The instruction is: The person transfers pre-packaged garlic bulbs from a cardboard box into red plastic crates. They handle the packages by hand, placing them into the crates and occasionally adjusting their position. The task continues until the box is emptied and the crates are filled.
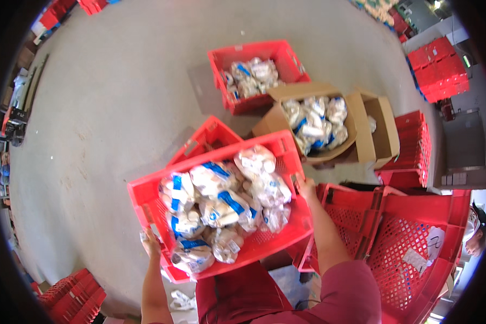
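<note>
A red plastic crate (210,168) is held up before my body, tilted, its right end higher in the picture. Inside lie several clear plastic bags of pale produce (222,208) with blue labels, perhaps mushrooms. My left hand (150,242) grips the crate's left end at the handle opening. On the opposite end, my right hand (304,186) is closed around the other handle. Partly hidden beneath the held crate is a second red crate (204,135) on the floor.
Ahead stands a red crate (283,48) with more bags. Beside it are an open cardboard box (263,121) full of bags and another cardboard box (384,125). Large red crates (405,243) stand close on my right. A person (474,231) is at the far right. Grey floor (105,101) extends left.
</note>
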Demonstrator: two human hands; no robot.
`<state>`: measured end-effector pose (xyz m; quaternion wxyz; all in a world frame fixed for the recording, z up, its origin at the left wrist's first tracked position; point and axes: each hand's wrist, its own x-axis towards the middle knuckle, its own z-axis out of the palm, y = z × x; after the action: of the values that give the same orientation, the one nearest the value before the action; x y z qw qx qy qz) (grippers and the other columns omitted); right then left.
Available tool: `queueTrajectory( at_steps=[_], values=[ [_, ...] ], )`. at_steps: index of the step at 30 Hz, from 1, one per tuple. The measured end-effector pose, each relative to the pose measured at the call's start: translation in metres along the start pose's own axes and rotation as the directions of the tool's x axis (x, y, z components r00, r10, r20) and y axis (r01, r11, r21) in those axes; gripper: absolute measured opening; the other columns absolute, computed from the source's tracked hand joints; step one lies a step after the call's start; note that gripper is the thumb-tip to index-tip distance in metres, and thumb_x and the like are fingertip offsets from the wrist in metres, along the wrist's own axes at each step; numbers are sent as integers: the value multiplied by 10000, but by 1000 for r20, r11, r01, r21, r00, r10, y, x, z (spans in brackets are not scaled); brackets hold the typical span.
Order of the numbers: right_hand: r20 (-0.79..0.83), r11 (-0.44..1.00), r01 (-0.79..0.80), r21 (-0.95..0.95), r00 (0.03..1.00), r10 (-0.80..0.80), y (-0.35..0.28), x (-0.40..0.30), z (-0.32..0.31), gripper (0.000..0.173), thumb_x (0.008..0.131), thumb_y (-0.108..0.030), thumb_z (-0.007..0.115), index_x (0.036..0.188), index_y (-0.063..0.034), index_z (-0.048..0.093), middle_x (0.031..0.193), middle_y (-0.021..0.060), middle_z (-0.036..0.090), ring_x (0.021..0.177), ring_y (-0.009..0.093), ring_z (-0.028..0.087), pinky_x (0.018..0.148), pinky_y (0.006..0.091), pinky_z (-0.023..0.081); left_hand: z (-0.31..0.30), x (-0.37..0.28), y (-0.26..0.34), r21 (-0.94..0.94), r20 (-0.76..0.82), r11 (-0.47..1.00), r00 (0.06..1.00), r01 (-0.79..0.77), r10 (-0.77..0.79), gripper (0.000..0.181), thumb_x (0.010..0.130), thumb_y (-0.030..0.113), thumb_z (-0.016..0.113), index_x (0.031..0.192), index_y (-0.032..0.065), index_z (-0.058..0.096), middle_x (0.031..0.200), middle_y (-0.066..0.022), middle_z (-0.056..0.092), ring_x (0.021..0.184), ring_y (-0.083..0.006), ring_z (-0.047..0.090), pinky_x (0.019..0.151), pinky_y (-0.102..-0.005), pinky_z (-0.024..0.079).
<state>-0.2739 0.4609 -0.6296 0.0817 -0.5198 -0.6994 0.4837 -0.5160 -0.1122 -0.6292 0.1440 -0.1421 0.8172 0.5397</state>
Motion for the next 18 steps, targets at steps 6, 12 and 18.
queueTrajectory(
  at_steps=[6, 12, 18],
  values=[
    [-30, 990, -141, -1, 990, 141, -8, -5, -1, 519, 836, -517, 588, 577, -69, 549, 468, 5, 481, 367, 120, 451, 349, 283, 333, 7, 54, -102, 62, -100, 998, 995, 7, -1, 435, 913, 441, 506, 830, 15, 550, 594, -42, 523, 587, -179, 515, 570, -359, 426],
    [4, 986, -159, 59, 987, 159, -50, -65, 9, 442, 824, -535, 599, 761, -100, 553, 535, -22, 463, 371, 103, 400, 350, 268, 298, -16, 70, -79, -10, 184, 959, 943, 283, -276, 461, 909, 521, 445, 691, 116, 472, 508, -8, 440, 383, -116, 408, 343, -273, 317],
    [263, 862, -398, 314, 909, 324, -187, -173, -4, 459, 813, -551, 609, 642, -150, 465, 556, -49, 417, 411, 67, 359, 375, 233, 242, -143, 42, 51, -58, 264, 922, 896, 383, -356, 549, 888, 624, 383, 663, 132, 474, 493, 8, 403, 376, -113, 379, 342, -264, 298]
  ],
)
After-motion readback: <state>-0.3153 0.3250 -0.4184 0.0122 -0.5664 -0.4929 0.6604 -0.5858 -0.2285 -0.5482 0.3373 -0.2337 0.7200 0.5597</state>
